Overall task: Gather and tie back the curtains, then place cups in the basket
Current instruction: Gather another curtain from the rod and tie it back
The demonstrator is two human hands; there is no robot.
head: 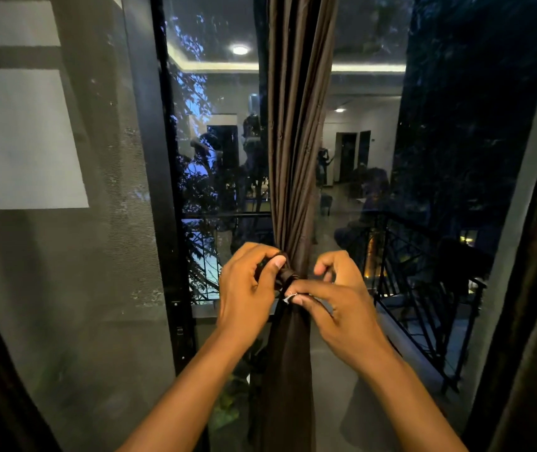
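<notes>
The only bearing surface you have in front of you is the floor (358, 402), a smooth grey stretch low in the view, right of centre, seen past the glass (374, 141). On it stands a black metal railing (423, 288) with upright bars. It runs across behind the curtain (293, 158), then turns and comes down along the right side towards you. The gathered curtain hangs in front of the floor and hides a strip of it. You cannot tell whether the fabric reaches the floor, because its lower end runs out of view. Left of the curtain, a few green leaves (228, 409) show dimly, low down.
</notes>
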